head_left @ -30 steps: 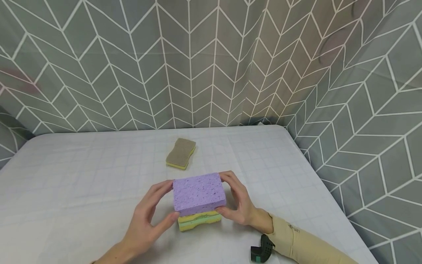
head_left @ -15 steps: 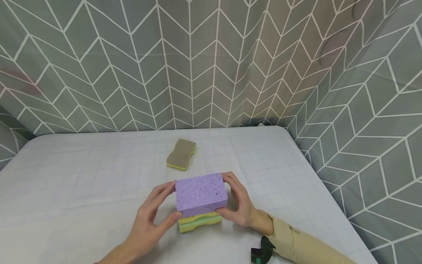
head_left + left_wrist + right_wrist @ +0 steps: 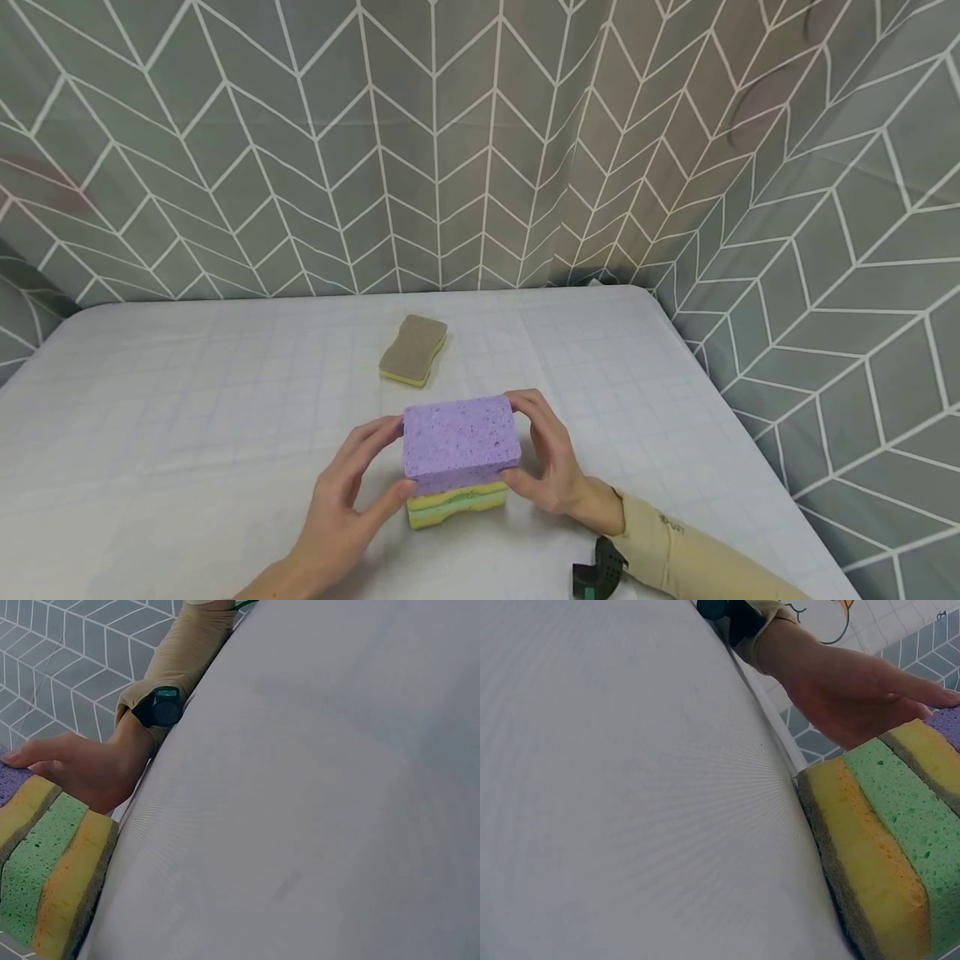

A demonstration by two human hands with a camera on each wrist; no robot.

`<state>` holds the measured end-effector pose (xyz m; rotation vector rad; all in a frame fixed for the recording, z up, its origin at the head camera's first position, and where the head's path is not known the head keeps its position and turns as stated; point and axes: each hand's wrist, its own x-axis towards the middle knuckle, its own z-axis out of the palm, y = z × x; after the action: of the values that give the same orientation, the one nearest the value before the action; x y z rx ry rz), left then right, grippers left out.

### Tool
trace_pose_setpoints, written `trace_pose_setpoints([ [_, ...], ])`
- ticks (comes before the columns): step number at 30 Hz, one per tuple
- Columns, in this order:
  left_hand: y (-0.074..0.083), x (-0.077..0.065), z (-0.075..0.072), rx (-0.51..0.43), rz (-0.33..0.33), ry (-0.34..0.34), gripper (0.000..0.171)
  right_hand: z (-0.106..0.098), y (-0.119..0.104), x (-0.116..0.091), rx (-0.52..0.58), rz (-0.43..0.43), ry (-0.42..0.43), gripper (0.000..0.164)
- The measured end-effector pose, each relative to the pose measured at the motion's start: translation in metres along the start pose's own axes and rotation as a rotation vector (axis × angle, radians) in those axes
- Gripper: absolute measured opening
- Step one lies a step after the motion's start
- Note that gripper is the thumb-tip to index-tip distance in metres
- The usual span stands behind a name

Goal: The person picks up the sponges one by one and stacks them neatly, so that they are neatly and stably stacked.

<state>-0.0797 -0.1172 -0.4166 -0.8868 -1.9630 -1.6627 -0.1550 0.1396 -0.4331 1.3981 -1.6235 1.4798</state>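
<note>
A purple sponge [image 3: 462, 442] lies flat on top of a stack of sponges in the head view. Under it show yellow and green layers; the right wrist view has a green sponge [image 3: 911, 817] between yellow sponges [image 3: 870, 877] with grey scouring sides. My left hand [image 3: 337, 504] holds the purple sponge's left end, thumb at the near corner and fingers at the far one. At the opposite end my right hand [image 3: 551, 467] grips it the same way. Neither wrist view shows the whole purple sponge.
Behind the stack, a yellow sponge with a grey-brown top [image 3: 412, 348] lies on the white-covered table [image 3: 187, 392]. A patterned curtain [image 3: 435, 150] hangs along the table's back and right side. A black device [image 3: 597, 571] is strapped at the right wrist.
Both hands have shifted slightly to the right with the purple sponge, which sits a little further right over the stack. Both keep their hold. The rear sponge stays put.
</note>
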Motion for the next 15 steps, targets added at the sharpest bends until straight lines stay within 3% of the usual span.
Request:
trace_pose_setpoints([
  [9, 0.0029, -0.0014, -0.0004, -0.093, -0.060, -0.008, 0.084, -0.0010, -0.0020, -0.0022, -0.001, 0.027, -0.043, 0.068],
  [15, 0.0011, -0.0003, 0.0007, -0.140, -0.030, -0.009, 0.084, -0.0017, -0.0018, -0.0035, -0.019, 0.034, -0.042, 0.067],
])
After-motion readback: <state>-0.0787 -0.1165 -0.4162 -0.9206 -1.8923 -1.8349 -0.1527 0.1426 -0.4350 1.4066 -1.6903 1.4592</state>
